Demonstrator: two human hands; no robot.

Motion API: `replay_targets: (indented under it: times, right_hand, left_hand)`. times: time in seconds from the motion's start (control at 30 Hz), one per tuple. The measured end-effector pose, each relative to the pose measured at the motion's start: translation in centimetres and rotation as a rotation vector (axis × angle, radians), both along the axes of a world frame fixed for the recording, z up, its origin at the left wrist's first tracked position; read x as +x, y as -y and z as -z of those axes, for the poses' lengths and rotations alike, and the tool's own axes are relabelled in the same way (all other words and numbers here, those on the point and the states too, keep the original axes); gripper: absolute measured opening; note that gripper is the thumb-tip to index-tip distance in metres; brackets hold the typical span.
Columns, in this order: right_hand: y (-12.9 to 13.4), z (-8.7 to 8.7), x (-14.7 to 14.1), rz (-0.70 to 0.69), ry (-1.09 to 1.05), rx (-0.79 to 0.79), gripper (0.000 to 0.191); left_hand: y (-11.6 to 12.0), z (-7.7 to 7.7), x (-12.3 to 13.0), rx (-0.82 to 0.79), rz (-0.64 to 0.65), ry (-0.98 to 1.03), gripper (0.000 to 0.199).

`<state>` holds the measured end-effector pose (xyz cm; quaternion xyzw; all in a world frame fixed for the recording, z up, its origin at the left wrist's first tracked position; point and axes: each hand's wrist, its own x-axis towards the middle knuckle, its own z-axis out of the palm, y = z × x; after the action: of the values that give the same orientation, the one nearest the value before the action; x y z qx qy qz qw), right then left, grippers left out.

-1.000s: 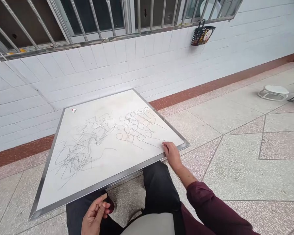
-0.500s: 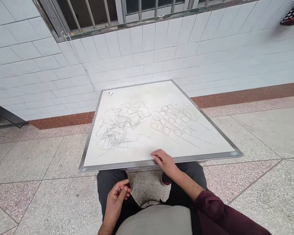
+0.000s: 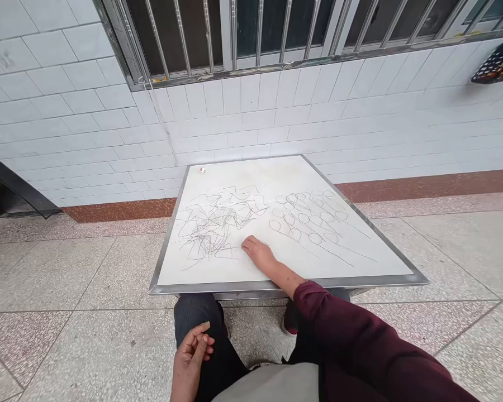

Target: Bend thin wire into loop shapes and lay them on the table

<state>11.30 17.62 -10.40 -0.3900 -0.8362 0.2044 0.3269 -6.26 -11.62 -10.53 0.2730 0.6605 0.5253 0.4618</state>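
Note:
A white board (image 3: 251, 273) with a metal rim lies before me like a tabletop. On its left part is a tangle of bent, thin dark wire-like strands (image 3: 212, 229); on its right, several strands have round loops and straight tails (image 3: 304, 219). My right hand (image 3: 259, 254) rests low over the board beside the tangle, fingers together and pointing down; its fingertips hide whatever they touch. Over my left thigh, my left hand (image 3: 193, 354) is closed in a pinch. A small tan strip (image 3: 206, 325) shows at its index fingertip; what the pinch holds is hidden.
A small red and white item (image 3: 202, 170) lies in the board's far left corner. Behind stands a white tiled wall (image 3: 251, 134) with a barred window (image 3: 276, 33). A dark patterned cloth item (image 3: 497, 64) hangs at the right. My knees are under the board's near edge.
My right hand has moved from the board's near rim forward and left, to the edge of the tangle. The left hand stays pinched over my thigh. The camera view has tilted up slightly.

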Motion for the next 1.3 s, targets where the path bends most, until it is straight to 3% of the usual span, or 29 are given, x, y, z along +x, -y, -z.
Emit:
replay_targets:
  times: [0.33, 0.5, 0.57, 0.63, 0.8, 0.87, 0.93, 1.07, 1.23, 1.3]
  right_hand:
    - [3.0, -1.8, 3.4, 0.067, -0.266, -0.135, 0.025]
    - [5.4, -5.1, 5.1, 0.152, -0.507, -0.268, 0.029]
    - [6.9, -7.0, 5.5, 0.121, -0.821, -0.586, 0.027]
    - [8.7, -8.8, 5.6, 0.034, -0.998, -0.852, 0.027]
    - [12.5, -11.5, 5.0, -0.131, -1.106, -1.21, 0.022]
    - [13.3, -11.9, 4.8, -0.184, -1.118, -1.272, 0.021]
    - [13.8, -11.9, 4.7, -0.216, -1.133, -1.302, 0.021]
    - [14.2, -11.7, 4.8, -0.262, -1.16, -1.298, 0.02]
    - [14.6, -11.5, 5.0, -0.311, -1.141, -1.321, 0.019]
    - [14.7, -11.5, 5.0, -0.331, -1.122, -1.333, 0.02]
  left_hand:
    - [0.4, 0.4, 0.3, 0.009, -0.003, 0.025, 0.049]
    - [-0.2, -0.3, 1.1, 0.011, 0.015, 0.026, 0.049]
    - [-0.7, -1.2, 1.3, 0.016, 0.023, 0.015, 0.05]
    - [-1.6, -3.0, 1.6, 0.031, 0.029, -0.004, 0.049]
    - [-4.3, -9.2, 3.1, 0.202, 0.091, -0.046, 0.048]
    - [-5.1, -10.8, 4.1, 0.26, 0.184, -0.023, 0.053]
    - [-5.7, -11.4, 5.0, 0.31, 0.25, 0.008, 0.056]
    - [-6.1, -10.9, 6.2, 0.353, 0.239, -0.027, 0.048]
    - [-5.8, -10.8, 6.4, 0.405, 0.19, -0.304, 0.024]
    - [-5.7, -10.9, 6.6, 0.376, 0.199, -0.268, 0.021]
